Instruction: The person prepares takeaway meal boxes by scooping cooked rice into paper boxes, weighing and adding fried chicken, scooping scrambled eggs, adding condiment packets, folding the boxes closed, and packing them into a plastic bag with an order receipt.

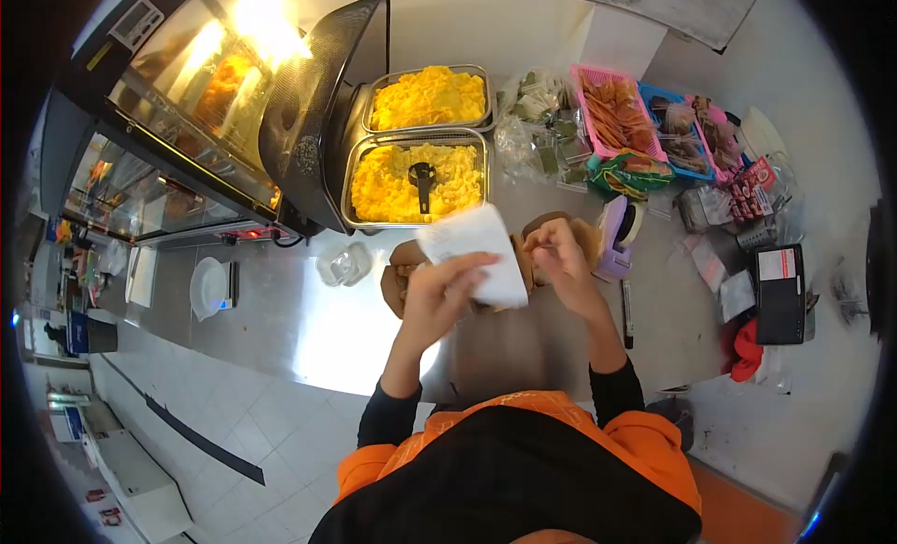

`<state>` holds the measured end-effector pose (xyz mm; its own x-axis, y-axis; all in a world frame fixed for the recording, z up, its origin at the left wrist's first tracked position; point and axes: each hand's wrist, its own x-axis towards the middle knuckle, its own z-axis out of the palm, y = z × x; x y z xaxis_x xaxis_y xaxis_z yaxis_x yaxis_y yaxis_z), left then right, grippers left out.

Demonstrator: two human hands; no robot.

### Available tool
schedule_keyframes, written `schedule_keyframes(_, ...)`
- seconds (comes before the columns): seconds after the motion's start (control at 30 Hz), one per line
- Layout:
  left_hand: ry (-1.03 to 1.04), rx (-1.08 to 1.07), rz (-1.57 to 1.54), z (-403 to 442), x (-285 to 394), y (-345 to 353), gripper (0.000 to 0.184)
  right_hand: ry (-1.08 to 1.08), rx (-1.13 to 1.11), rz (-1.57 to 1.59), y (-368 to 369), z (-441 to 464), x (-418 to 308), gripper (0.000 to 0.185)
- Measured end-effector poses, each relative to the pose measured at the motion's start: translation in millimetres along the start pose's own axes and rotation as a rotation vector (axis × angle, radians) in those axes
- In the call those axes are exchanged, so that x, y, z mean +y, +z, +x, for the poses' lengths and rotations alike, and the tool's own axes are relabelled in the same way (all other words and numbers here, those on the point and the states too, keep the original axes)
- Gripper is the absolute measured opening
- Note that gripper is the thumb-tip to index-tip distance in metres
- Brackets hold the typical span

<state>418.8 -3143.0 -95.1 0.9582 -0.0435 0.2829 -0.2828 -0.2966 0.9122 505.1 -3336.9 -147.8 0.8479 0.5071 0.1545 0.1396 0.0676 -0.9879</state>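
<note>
A white slip of paper (475, 245) is pinched between the thumb and fingers of my left hand (437, 301), held above the counter. To the right, my right hand (566, 268) is raised with its fingers curled together. I cannot make out whether anything small is between them. Below and behind the hands stand brown paper boxes (402, 261), partly hidden by the slip and my hands. Just beyond my right hand is a purple tape dispenser (612, 237). A clear plastic container (344, 264) sits left of the boxes.
Two metal trays of yellow food (432, 97) stand at the back; a black scoop (422, 184) lies in the nearer one. A lit glass food warmer (206, 86) is at left. Baskets of packets (617, 114), a marker (627, 315) and a black-framed device (780, 292) are at right.
</note>
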Motion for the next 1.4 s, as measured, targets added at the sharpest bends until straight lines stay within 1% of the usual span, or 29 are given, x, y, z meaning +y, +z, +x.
schedule_keyframes(0.03,0.048,-0.01,-0.052,-2,8,7,0.043,-0.032,-0.05,0.184,1,-4,-13,0.036)
schedule_keyframes(0.07,0.02,-0.054,-0.169,-9,6,15,0.052,-0.062,-0.091,0.369,4,-11,-34,0.041)
schedule_keyframes(0.1,0.029,-0.061,-0.167,-10,12,18,0.056,-0.092,-0.128,0.553,7,-17,-53,0.047)
schedule_keyframes(0.13,0.034,-0.068,-0.172,-12,23,23,0.06,-0.088,-0.149,0.58,8,-22,-66,0.06)
schedule_keyframes(0.17,0.041,-0.073,-0.183,-13,29,28,0.063,-0.091,-0.132,0.468,6,-30,-72,0.062)
schedule_keyframes(0.2,0.095,-0.116,-0.167,-12,28,29,0.076,-0.095,-0.119,0.352,4,-38,-78,0.064)
schedule_keyframes(0.23,0.086,-0.13,-0.204,-12,29,33,0.078,-0.098,-0.109,0.235,1,-44,-82,0.067)
schedule_keyframes(0.27,0.08,-0.142,-0.239,-13,30,37,0.081,-0.104,-0.121,0.181,-1,-48,-81,0.074)
schedule_keyframes(0.3,0.071,-0.151,-0.27,-13,32,40,0.083,-0.12,-0.122,0.119,-5,-50,-87,0.076)
schedule_keyframes(0.33,0.155,-0.166,-0.206,-12,34,42,0.09,-0.137,-0.126,0.062,-8,-52,-94,0.077)
schedule_keyframes(0.4,0.112,-0.168,-0.257,-14,37,48,0.093,-0.164,-0.12,0.077,-11,-55,-101,0.079)
schedule_keyframes(0.47,0.091,-0.158,-0.323,-15,39,56,0.095,-0.176,-0.098,0.222,-12,-60,-103,0.079)
schedule_keyframes(0.53,0.093,-0.142,-0.398,-15,40,64,0.098,-0.132,-0.091,0.205,-19,-66,-106,0.076)
schedule_keyframes(0.57,0.087,-0.165,-0.374,-13,41,66,0.1,-0.111,-0.088,0.198,-24,-68,-106,0.074)
schedule_keyframes(0.63,0.074,-0.209,-0.325,-8,46,70,0.103,-0.123,-0.162,0.081,-39,-70,-104,0.072)
schedule_keyframes(0.73,0.094,-0.198,-0.44,-1,55,82,0.102,-0.145,-0.212,-0.025,-58,-73,-102,0.07)
schedule_keyframes(0.83,0.01,-0.169,-0.819,9,68,104,0.101,-0.168,-0.179,0.003,-74,-76,-102,0.07)
schedule_keyframes(0.93,-0.001,-0.135,-0.852,21,68,130,0.089,-0.134,-0.169,-0.034,-101,-82,-100,0.069)
schedule_keyframes(0.97,0.005,-0.141,-0.626,24,62,138,0.085,-0.116,-0.167,-0.072,-113,-85,-99,0.069)
schedule_keyframes(1.03,0.035,-0.152,-0.185,29,45,153,0.077,-0.046,-0.32,-0.12,-134,-88,-96,0.067)
schedule_keyframes(1.07,-0.01,-0.032,-0.175,33,46,163,0.067,-0.004,-0.391,-0.144,-145,-90,-94,0.066)
schedule_keyframes(1.1,-0.022,0.069,-0.282,37,39,171,0.069,0.018,-0.496,-0.18,-159,-91,-88,0.064)
schedule_keyframes(1.13,-0.033,0.182,-0.209,43,44,176,0.07,0.042,-0.602,-0.214,-174,-92,-79,0.062)
schedule_keyframes(1.17,-0.047,0.329,-0.254,45,36,181,0.07,0.067,-0.711,-0.249,-190,-92,-72,0.06)
schedule_keyframes(1.2,-0.055,0.405,-0.267,49,38,183,0.069,0.072,-0.627,-0.31,-210,-94,-68,0.041)
schedule_keyframes(1.27,-0.121,0.566,-0.167,47,30,178,0.065,0.083,-0.49,-0.471,-265,-82,-51,0.025)
schedule_keyframes(1.3,-0.152,0.64,-0.148,44,28,176,0.064,0.088,-0.424,-0.547,-295,-70,-43,0.019)
schedule_keyframes(1.37,-0.17,0.724,-0.185,41,31,171,0.059,0.089,-0.115,-0.75,-358,-34,-34,0.013)
schedule_keyframes(1.4,-0.198,0.758,-0.04,33,23,163,0.058,0.056,-0.032,-0.849,-394,-11,-28,0.012)
